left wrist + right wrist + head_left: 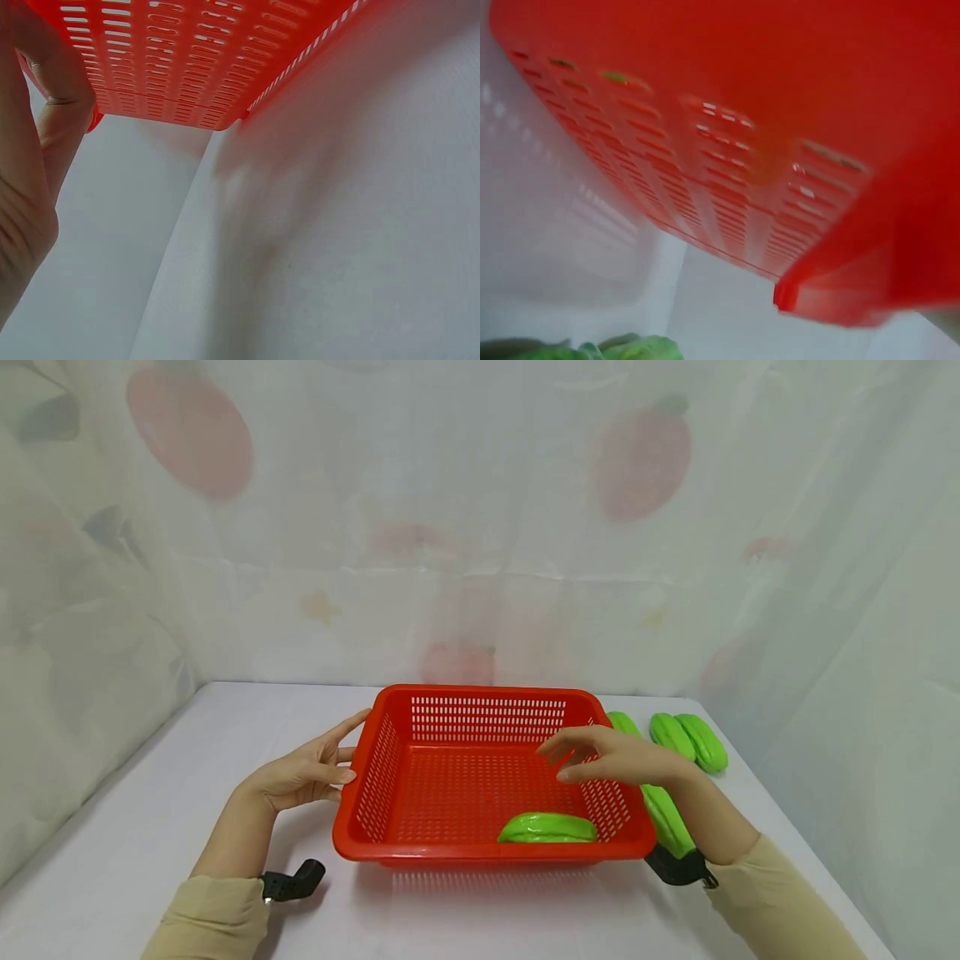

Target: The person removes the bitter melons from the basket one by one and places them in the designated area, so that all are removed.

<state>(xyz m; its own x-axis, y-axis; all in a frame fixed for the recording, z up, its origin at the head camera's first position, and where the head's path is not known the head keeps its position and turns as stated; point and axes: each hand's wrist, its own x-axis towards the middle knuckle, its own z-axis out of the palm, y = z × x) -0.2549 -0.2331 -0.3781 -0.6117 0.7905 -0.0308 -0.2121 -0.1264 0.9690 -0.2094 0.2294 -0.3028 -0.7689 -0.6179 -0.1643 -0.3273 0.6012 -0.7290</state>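
A red perforated plastic basket (480, 777) stands on the white table. At its left end my left hand (300, 772) holds the rim, thumb and fingers spread along the side; the left wrist view shows bent fingers against the basket wall (180, 60). My right hand (615, 756) hovers over the basket's right end, fingers loosely bent with nothing between them. Inside, near the front right, lies a glossy green, ridged, oblong fruit-like piece (547, 828). The right wrist view shows the basket's outer wall (697, 172); the right hand's fingers are hidden there.
Right of the basket lie several more green ridged pieces, including a pair (705, 743) at the back and one (667, 818) partly behind the right forearm. A fruit-printed curtain (480, 527) hangs behind the white table (292, 714).
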